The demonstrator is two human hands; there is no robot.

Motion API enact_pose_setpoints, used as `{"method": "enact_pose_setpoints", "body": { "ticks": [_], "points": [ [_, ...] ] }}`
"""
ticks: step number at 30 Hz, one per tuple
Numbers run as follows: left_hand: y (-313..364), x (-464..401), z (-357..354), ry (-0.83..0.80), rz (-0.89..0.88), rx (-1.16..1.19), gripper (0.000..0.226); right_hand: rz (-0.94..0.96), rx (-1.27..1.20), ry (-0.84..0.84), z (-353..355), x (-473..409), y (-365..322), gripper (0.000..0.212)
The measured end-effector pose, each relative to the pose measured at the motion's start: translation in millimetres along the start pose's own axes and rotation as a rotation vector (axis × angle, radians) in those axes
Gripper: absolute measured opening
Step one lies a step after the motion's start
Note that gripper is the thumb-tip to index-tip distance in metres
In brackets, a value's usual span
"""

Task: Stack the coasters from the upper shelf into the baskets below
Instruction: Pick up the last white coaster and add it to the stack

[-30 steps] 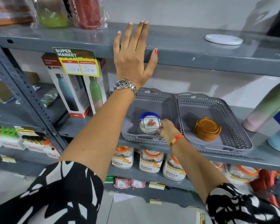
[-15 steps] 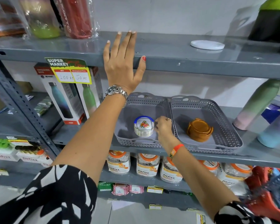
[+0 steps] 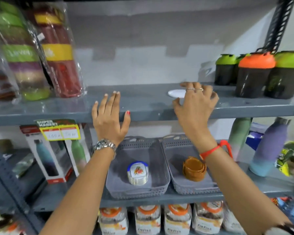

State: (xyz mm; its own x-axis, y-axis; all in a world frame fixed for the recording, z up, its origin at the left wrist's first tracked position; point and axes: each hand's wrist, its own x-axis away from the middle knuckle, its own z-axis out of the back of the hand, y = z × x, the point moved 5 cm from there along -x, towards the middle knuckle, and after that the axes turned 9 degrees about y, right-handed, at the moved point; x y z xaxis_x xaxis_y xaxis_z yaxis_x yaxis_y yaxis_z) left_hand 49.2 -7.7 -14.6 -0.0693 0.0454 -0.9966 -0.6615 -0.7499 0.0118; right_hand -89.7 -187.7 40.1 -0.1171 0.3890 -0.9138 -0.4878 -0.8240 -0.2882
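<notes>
A white round coaster (image 3: 175, 93) lies flat on the grey upper shelf (image 3: 143, 106). My right hand (image 3: 196, 106) hovers over its right part with fingers spread and curled, holding nothing. My left hand (image 3: 109, 118) rests flat and open against the shelf's front edge. On the shelf below stand two grey perforated baskets. The left basket (image 3: 119, 189) holds a stack of white coasters (image 3: 137, 173) with a blue-rimmed fruit picture on top. The right basket (image 3: 178, 185) holds a stack of brown coasters (image 3: 193, 169).
Wrapped bottles (image 3: 46, 53) stand at the upper shelf's left, shaker cups with green and orange lids (image 3: 256, 73) at its right. Boxed bottles (image 3: 47, 160) and pastel bottles (image 3: 268, 148) flank the baskets. Jars (image 3: 146, 219) fill the shelf beneath. A yellow price tag (image 3: 60, 133) hangs left.
My right hand has left the left basket and risen to the upper shelf over the white coaster. The view has tilted upward. My left hand stays on the shelf edge.
</notes>
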Motion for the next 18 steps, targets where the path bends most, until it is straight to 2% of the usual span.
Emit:
{"method": "enact_pose_setpoints", "body": {
  "ticks": [2, 5, 13, 18],
  "points": [
    [0.1, -0.5, 0.8, -0.009, 0.004, -0.003, 0.056, 0.0, 0.109, -0.306, -25.4, -19.4, 7.3, 0.047],
    [0.4, -1.6, 2.1, -0.014, -0.001, 0.006, 0.055, 0.044, 0.253, -0.49, -49.5, -36.5, 14.7, 0.06],
    [1.4, -2.9, 3.7, -0.048, 0.022, 0.01, 0.057, -0.123, 0.201, -0.721, -76.3, -55.4, 33.0, 0.085],
    [1.6, -3.5, 2.9, -0.061, 0.033, 0.006, 0.057, -0.13, 0.125, -0.764, -85.8, -59.7, 36.4, 0.084]
  ]
}}
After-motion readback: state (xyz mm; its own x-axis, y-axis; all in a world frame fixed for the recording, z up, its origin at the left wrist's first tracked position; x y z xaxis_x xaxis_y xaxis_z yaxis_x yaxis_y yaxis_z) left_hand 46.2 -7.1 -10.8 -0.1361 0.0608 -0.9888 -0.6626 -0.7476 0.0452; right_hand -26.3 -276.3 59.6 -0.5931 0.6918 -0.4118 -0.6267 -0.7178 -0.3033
